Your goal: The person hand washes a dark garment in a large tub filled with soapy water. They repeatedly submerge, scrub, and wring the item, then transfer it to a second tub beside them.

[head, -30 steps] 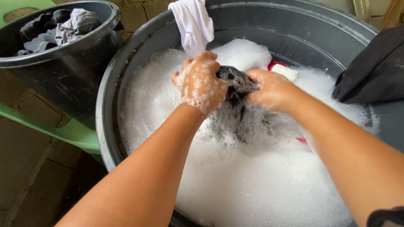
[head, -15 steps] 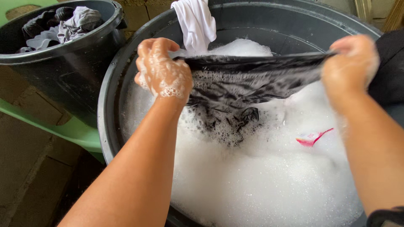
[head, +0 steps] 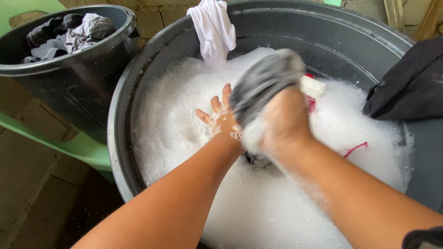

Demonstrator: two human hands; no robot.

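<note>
A large grey plastic tub (head: 121, 115) is full of white suds. My right hand (head: 284, 117) is closed on a bunched wet dark garment (head: 263, 83), blurred with motion, just above the foam. My left hand (head: 221, 117) lies flat beside it with fingers spread and soapy, its palm under or against the cloth; the contact is partly hidden. The rest of the dark garment trails down into the foam beneath both wrists.
A white cloth (head: 212, 27) hangs over the tub's far rim. A black garment (head: 410, 87) drapes over the right rim. A pale soap bar (head: 313, 85) and a pink item (head: 354, 148) show in the foam. A smaller dark tub (head: 69, 69) of clothes sits left on a green plastic surface (head: 69, 147).
Half a second ago both hands held the dark garment stretched wide apart. They have come together at the middle, the cloth now bunched in my right hand and my left hand opened flat.
</note>
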